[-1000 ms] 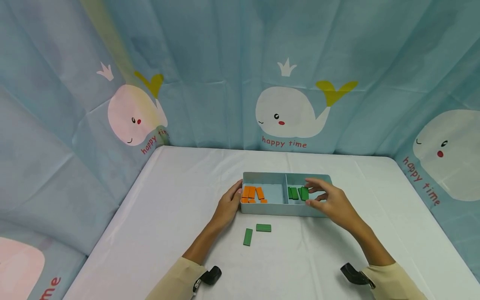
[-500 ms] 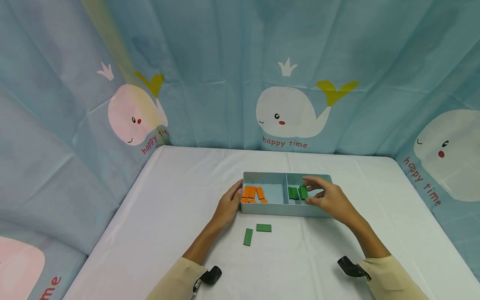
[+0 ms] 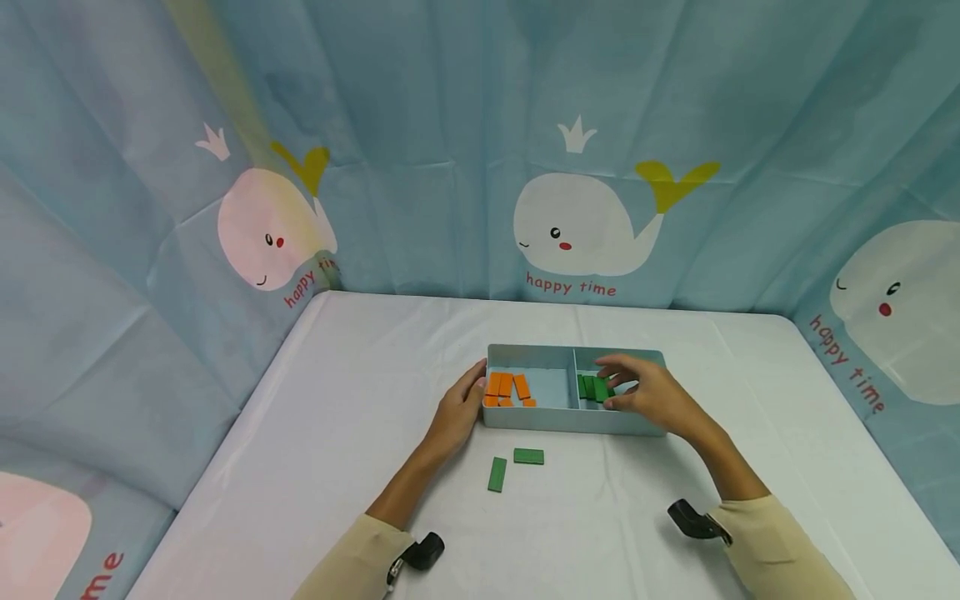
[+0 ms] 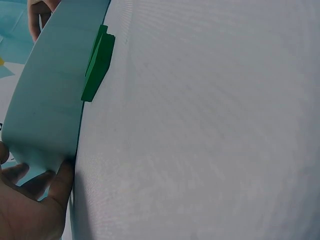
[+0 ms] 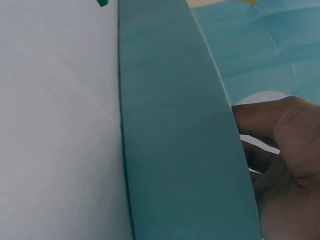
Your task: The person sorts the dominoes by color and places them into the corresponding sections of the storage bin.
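Note:
A shallow blue-grey divided box [image 3: 551, 421] sits on the table, split by one upright wall. Against its left end lies my left hand [image 3: 455, 412], fingers and thumb gripping that end, as the left wrist view also shows. Several orange blocks [image 3: 505, 384] are in the left compartment. Over the right compartment, my right hand [image 3: 651, 398] pinches a flat green block [image 3: 601, 389] between thumb and fingers, beside several other green blocks [image 3: 582, 387] near the dividing wall. The right wrist view shows the fingers reaching behind the front wall [image 5: 185, 125], which hides their tips.
Two more green blocks, one upright in view [image 3: 497, 474] and one sideways [image 3: 528, 457], lie on the white tablecloth [image 3: 360, 375] in front of the box. A blue whale-print curtain [image 3: 420, 225] hangs around the table.
My right hand has shifted left inside the right compartment, bringing the green block closer to the others by the dividing wall. My left hand has stayed on the box end.

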Action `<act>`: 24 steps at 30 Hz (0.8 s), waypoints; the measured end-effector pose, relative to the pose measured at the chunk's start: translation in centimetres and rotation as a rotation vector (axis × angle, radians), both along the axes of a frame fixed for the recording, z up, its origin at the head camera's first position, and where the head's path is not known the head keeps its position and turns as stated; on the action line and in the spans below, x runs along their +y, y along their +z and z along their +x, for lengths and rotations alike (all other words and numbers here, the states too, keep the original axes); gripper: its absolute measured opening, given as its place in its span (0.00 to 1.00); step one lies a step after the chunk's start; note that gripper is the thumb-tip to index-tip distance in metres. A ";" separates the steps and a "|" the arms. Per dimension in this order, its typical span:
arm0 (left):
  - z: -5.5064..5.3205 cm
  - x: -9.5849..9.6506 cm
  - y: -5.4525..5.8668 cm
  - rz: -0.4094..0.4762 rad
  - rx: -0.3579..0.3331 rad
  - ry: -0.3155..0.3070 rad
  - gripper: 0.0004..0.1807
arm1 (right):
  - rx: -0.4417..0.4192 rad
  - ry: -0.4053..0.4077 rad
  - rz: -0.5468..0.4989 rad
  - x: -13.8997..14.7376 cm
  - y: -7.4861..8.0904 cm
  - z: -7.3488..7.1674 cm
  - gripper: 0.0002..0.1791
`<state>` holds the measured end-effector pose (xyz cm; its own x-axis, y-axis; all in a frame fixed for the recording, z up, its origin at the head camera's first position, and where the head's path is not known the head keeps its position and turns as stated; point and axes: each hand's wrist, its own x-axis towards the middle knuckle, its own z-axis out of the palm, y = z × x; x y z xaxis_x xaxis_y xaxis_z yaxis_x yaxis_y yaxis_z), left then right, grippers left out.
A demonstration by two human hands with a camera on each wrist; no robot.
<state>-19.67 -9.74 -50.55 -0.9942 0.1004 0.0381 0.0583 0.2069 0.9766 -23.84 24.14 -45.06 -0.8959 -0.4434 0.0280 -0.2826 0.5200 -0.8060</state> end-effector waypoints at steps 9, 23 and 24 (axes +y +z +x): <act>0.0 0.0 -0.3 -0.007 -0.002 0.003 0.31 | -0.052 0.061 0.016 -0.5 -0.1 -0.8 0.36; 0.0 0.0 -0.1 -0.010 -0.003 0.004 0.31 | -0.121 0.110 0.011 -1.0 -0.7 -1.7 0.33; 0.0 0.0 -0.1 -0.009 -0.003 0.004 0.31 | -0.126 0.115 0.003 -1.1 -0.7 -1.7 0.33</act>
